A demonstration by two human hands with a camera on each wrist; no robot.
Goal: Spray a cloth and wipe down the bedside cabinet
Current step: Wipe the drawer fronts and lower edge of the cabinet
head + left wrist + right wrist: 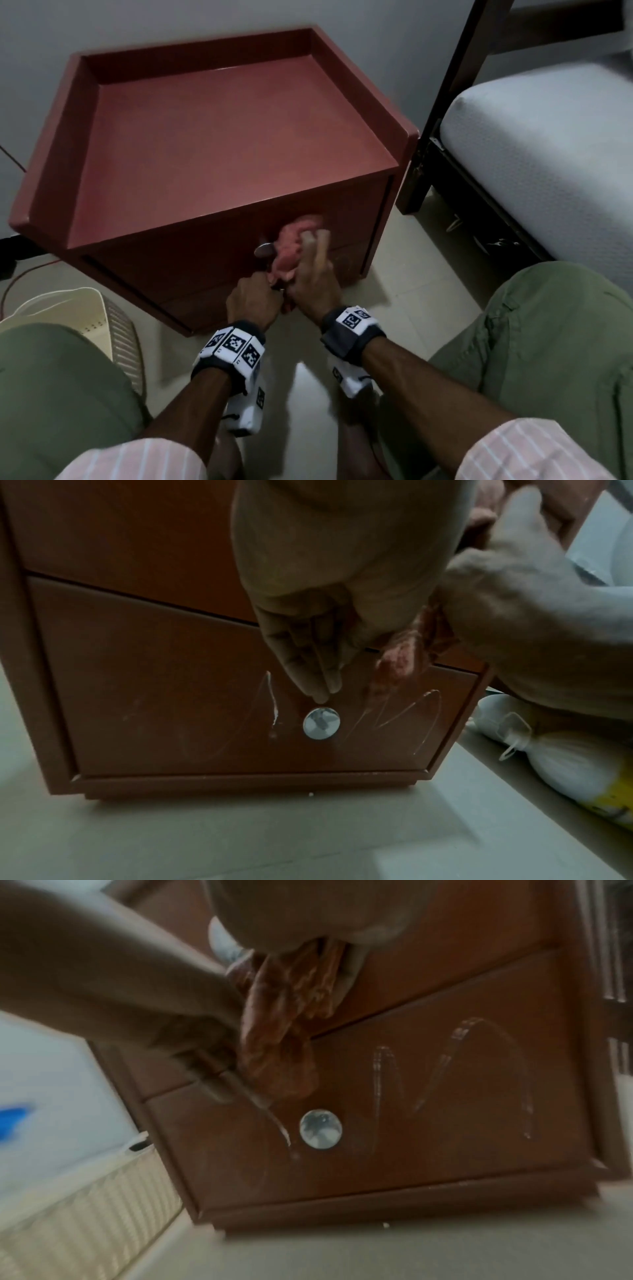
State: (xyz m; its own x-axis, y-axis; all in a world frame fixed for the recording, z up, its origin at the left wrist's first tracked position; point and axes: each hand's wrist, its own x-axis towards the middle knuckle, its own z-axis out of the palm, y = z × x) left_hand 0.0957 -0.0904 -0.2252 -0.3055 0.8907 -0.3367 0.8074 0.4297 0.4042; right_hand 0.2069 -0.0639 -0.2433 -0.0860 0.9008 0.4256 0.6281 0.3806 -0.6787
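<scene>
The red-brown bedside cabinet (222,137) stands on the tiled floor against the wall, with two drawers in its front (154,669). My right hand (310,263) grips a bunched pink cloth (291,240) and presses it on the upper drawer front beside the upper metal knob (263,249). The cloth (284,1015) hangs down past the seam between the drawers. My left hand (325,693) is beside it, its fingers straight and together, tips on the lower drawer just above the lower knob (321,723). Wet arcs (479,1069) streak the lower drawer.
A bed with a pale mattress (531,154) and a dark frame (445,102) stands close on the right. A white bag (565,764) lies under it. A cream slatted basket (102,325) sits at the left by my knee. A red cable (13,284) runs over the floor.
</scene>
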